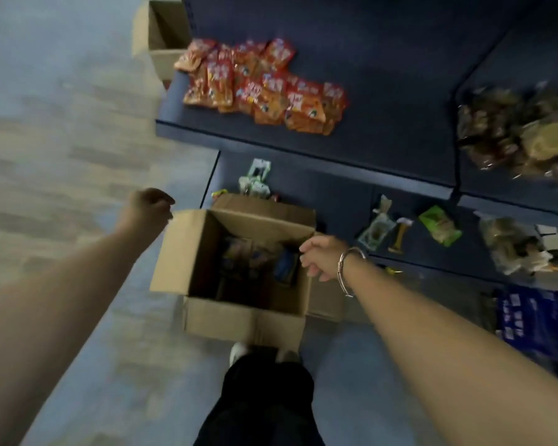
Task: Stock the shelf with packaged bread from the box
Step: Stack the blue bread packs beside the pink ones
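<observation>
Left hand: my left hand [150,204] hangs at the far-left corner of the box [174,252], fingers curled in; it seems to be at the edge of the flap, but blur keeps me from telling whether it grips the cardboard or nothing at all.
Right hand: my right hand [319,257] is over the box's right wall, fingers loosely bent and apart, holding nothing; I judge it is about to reach down inside. One bracelet [347,265] sits on that wrist.
Box: one open carton on the floor just in front of my feet, flaps folded out so I can reach in from above.
Bread: the packaged bread [248,252] lies dim at the bottom of the box; I cannot count the packs, only a few dark shapes and one blue one.
Shelf: the shelf [400,91] stands to the right and far side, close beside the box so each pack travels little.
Other stock: a pile of orange snack packets [264,85] on the upper board, too many and overlapping to count; clear bags of baked goods [522,130] at far right.
Second carton: one more cardboard carton [161,37] at the far left end of the shelf.
</observation>
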A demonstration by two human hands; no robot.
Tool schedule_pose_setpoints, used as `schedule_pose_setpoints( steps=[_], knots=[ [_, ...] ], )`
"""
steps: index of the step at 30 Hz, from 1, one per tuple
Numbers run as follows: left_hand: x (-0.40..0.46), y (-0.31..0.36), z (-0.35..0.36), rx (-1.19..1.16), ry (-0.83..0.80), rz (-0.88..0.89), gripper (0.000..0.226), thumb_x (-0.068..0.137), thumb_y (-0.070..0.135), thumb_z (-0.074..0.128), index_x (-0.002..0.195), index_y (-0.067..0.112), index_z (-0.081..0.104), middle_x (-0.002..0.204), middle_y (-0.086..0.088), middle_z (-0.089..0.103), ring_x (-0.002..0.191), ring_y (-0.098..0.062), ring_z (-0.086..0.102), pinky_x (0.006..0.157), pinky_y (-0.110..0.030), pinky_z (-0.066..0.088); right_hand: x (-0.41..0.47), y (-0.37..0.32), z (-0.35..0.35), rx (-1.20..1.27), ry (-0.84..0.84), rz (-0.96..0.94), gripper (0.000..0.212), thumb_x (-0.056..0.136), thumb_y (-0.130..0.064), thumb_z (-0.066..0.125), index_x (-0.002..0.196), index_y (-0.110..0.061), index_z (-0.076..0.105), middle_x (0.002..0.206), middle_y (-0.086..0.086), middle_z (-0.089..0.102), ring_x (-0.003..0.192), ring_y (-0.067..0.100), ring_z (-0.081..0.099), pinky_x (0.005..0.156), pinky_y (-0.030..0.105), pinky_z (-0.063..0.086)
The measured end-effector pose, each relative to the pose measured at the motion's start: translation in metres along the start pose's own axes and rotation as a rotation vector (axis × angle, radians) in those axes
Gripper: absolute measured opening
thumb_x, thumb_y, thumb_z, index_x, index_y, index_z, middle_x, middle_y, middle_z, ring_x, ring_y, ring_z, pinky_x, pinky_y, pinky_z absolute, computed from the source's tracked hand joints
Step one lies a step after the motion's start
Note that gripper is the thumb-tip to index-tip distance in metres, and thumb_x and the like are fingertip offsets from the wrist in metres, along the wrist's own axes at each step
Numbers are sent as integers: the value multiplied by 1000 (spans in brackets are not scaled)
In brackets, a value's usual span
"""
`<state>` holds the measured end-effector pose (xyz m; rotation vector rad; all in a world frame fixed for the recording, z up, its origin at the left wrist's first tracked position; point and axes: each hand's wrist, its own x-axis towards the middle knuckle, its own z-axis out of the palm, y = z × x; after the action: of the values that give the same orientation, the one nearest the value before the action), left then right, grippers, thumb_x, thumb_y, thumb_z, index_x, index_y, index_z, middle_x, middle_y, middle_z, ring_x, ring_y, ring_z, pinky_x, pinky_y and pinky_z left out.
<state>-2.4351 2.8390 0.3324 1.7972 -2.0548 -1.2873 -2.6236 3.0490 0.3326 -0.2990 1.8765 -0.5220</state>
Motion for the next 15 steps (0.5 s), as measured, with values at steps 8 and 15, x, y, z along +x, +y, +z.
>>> schedule_pose_setpoints(
  steps=[8,15],
  knots=[
    [36,-142,119,-290,-83,-363,27,94,2,40,75,11,56,33,4,56,28,-1,51,36,-9,36,137,140,93,229,-118,218,12,89,-5,52,95,-16,51,70,0,51,56,10,48,48,19,34],
    [104,-224,261,-582,-300,-638,23,96,9,36,83,9,54,66,-8,60,59,-16,59,57,-25,49,286,191,145,467,-54,228,15,94,-6,45,101,-13,56,78,1,61,66,13,57,60,24,45]
  ],
)
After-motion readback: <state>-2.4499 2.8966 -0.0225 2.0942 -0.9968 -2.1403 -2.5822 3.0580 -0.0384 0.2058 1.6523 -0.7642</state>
